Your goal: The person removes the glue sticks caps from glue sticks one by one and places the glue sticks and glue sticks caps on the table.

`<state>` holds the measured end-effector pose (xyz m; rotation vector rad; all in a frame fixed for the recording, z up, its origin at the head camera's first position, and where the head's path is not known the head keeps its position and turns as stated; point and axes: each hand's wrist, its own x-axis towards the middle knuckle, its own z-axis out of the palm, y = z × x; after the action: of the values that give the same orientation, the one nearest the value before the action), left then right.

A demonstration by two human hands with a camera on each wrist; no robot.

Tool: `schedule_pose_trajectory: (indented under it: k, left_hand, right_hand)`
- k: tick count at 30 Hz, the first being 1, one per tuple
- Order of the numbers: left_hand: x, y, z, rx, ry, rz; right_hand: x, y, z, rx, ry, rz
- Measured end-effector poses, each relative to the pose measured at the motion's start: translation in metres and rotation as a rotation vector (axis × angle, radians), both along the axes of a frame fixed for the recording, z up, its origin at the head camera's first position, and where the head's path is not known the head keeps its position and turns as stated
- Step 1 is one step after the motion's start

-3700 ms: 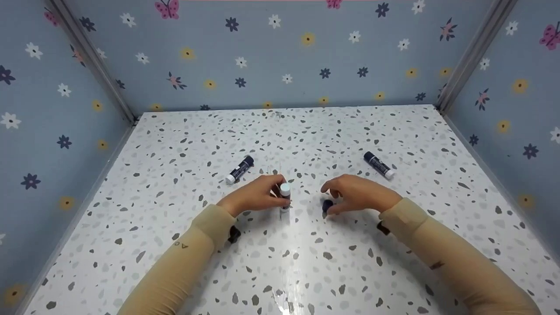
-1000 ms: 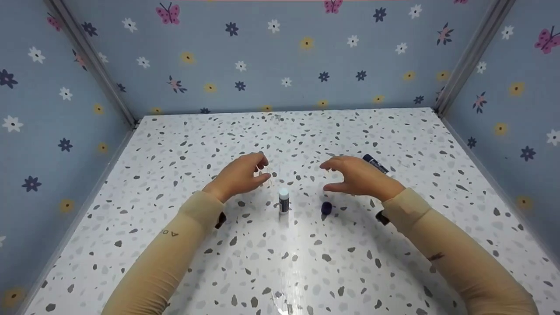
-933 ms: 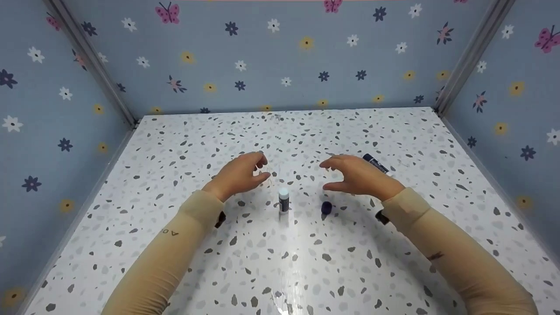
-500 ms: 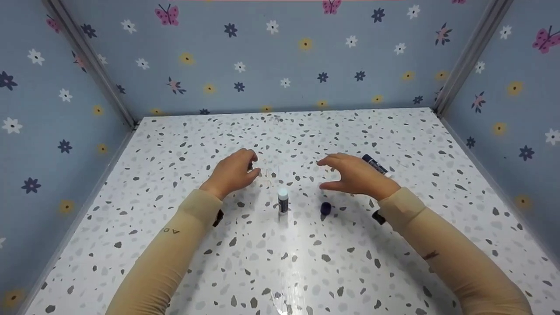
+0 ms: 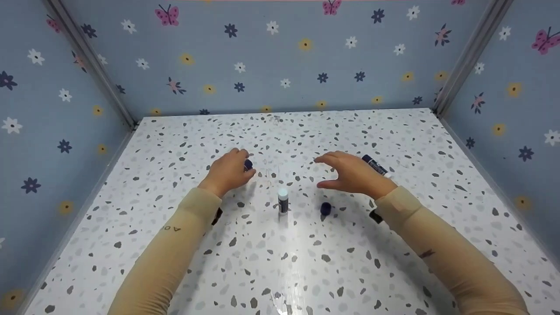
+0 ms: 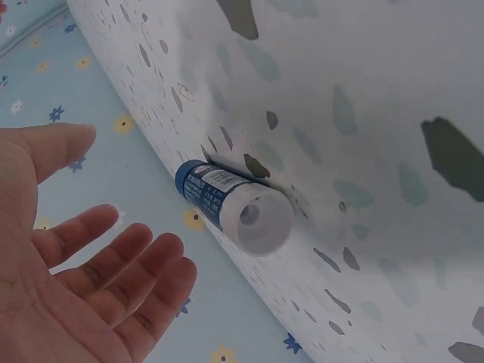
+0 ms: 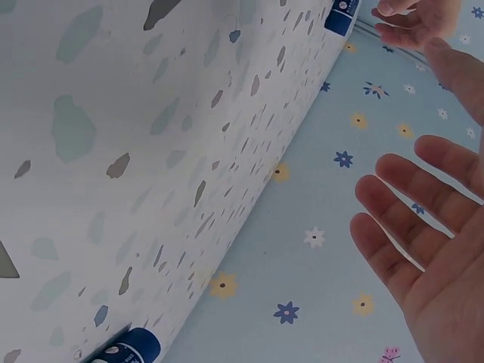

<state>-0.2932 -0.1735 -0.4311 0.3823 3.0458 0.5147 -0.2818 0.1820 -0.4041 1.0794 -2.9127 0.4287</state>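
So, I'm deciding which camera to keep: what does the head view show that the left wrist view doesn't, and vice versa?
Only the head view: the upright tube, the loose dark cap, the right tube near the right hand, and both beige sleeves.

Only the left wrist view: the hollow white end of the left tube beside the left hand, and that hand's palm.

Both: the left hand, the left tube's blue end, speckled tabletop, flowered wall.

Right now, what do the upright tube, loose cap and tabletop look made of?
Upright tube: probably plastic, smooth; opaque white ends around a dark printed label.
Loose cap: likely plastic, dark blue; too small in view to judge finish.
Tabletop: speckled terrazzo look, glossy, with a bright light streak near the front; laminate, film or stone, can't tell.
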Motion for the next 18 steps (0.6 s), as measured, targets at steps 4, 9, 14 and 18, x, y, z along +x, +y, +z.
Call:
schedule_pose_trajectory:
  k: [4, 9, 14, 18]
  left_hand:
    - [-0.0005, -0.0034, -0.0001, 0.006, -0.041, 0.022]
    - [-0.0018, -0.0066, -0.0010, 0.013, -0.096, 0.045]
    - [-0.0036, -0.0075, -0.0007, 0.017, -0.132, 0.064]
    - [-0.0045, -0.0074, -0.0017, 0.003, -0.162, 0.073]
  right_hand:
    - [0.0009, -0.0019, 0.0008, 0.007, -0.005, -0.003]
    - [-0.0003, -0.0041, 0.0006, 0.001, -0.007, 0.007]
    - [-0.0030, -0.0054, -0.0002, -0.008, -0.009, 0.012]
    - [-0.0040, -0.0069, -0.0010, -0.012, -0.001, 0.027]
